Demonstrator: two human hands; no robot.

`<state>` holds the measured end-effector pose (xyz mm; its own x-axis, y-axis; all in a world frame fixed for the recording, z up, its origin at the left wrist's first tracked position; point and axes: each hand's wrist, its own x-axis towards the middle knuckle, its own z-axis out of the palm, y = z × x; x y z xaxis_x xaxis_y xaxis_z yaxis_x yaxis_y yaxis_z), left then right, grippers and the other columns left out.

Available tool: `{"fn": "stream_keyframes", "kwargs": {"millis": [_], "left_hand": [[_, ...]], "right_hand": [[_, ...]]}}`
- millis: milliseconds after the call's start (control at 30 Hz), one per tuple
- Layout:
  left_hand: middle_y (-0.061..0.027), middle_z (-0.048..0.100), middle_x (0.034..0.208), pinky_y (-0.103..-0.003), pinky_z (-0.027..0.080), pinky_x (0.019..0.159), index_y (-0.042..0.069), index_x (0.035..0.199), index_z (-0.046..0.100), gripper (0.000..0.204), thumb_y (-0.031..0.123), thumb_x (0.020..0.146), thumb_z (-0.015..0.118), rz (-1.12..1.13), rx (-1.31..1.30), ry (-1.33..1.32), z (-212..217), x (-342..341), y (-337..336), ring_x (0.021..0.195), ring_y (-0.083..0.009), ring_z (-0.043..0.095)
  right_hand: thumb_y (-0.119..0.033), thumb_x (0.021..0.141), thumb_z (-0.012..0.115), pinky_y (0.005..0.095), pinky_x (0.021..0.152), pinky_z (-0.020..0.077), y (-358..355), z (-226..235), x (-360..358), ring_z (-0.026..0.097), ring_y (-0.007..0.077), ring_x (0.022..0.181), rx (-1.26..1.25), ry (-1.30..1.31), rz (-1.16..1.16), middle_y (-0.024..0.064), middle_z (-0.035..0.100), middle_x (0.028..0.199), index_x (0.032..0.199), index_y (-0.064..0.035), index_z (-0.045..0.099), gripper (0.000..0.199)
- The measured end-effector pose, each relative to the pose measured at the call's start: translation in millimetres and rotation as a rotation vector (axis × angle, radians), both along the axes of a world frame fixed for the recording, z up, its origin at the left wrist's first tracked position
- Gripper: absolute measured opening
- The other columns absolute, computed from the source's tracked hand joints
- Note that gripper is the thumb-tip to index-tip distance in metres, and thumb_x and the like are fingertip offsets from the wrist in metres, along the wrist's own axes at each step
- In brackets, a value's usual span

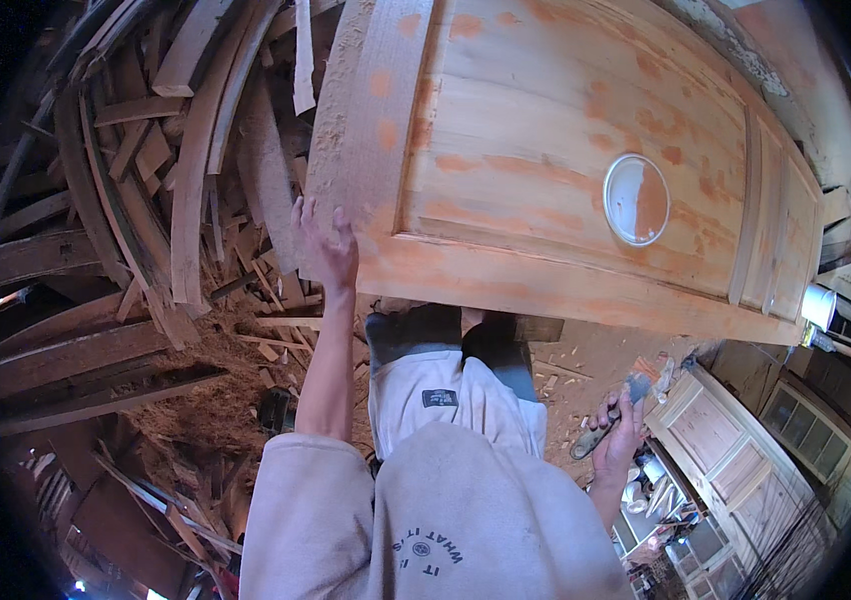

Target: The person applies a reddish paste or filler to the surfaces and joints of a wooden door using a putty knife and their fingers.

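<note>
A large panelled wooden door lies in front of me, smeared with orange filler in many patches. My left hand rests on its near left corner, fingers spread and holding nothing. Off the door's near edge, low on the right, my right hand is closed around a putty knife with a blue-grey blade pointing up; its handle is mostly hidden by the fingers. A round white lid lies on the door panel, with orange filler over its right part.
Wood offcuts are heaped high along the left, beside sawdust on the ground. Another panelled door leans at the lower right, near cluttered tools and containers. A white container stands by the door's far right end.
</note>
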<state>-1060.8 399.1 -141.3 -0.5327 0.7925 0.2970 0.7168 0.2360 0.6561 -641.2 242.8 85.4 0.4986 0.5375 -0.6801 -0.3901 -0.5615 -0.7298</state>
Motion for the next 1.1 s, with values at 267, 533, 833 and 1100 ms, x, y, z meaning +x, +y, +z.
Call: {"fn": "stream_keyframes", "kwargs": {"millis": [267, 533, 833, 1100], "left_hand": [[-0.0246, 0.056, 0.129, -0.047, 0.035, 0.111, -0.007, 0.126, 0.055, 0.045, 0.023, 0.094, 0.064, -0.061, -0.083, 0.120, 1, 22, -45, 0.126, -0.0392, 0.049], [-0.0277, 0.057, 0.127, -0.046, 0.042, 0.103, -0.008, 0.129, 0.053, 0.067, 0.052, 0.101, 0.044, 0.141, -0.251, 0.315, -32, -4, 17, 0.120, -0.0407, 0.054], [-0.0304, 0.061, 0.123, -0.045, 0.043, 0.099, -0.009, 0.124, 0.057, 0.058, 0.043, 0.103, 0.044, 0.255, -0.417, 0.139, -28, 49, 36, 0.117, -0.0424, 0.057], [-0.0330, 0.063, 0.113, -0.047, 0.045, 0.093, -0.011, 0.116, 0.059, 0.056, 0.042, 0.102, 0.046, 0.233, -0.300, 0.242, -40, 46, 37, 0.106, -0.0456, 0.060]], "right_hand": [[-0.036, 0.104, 0.052, 0.0323, 0.059, 0.0492, -26, -29, 53, 0.051, 0.0134, 0.064, -0.040, 0.120, -0.081, 0.0013, 0.053, 0.082, 0.112, -0.0103, 0.055, 0.027], [-0.030, 0.105, 0.052, 0.0291, 0.055, 0.0507, 1, -43, 134, 0.050, 0.0112, 0.059, -0.120, 0.031, 0.028, 0.0001, 0.050, 0.076, 0.133, -0.0096, 0.051, 0.035], [-0.015, 0.103, 0.052, 0.0308, 0.047, 0.0526, 49, -59, 205, 0.051, 0.0107, 0.048, -0.279, -0.183, 0.349, 0.0007, 0.048, 0.068, 0.149, -0.0056, 0.041, 0.048], [-0.014, 0.104, 0.049, 0.0291, 0.045, 0.0496, 74, -62, 211, 0.050, 0.0108, 0.045, -0.229, -0.098, 0.394, 0.0016, 0.047, 0.064, 0.149, -0.0053, 0.039, 0.047]]}}
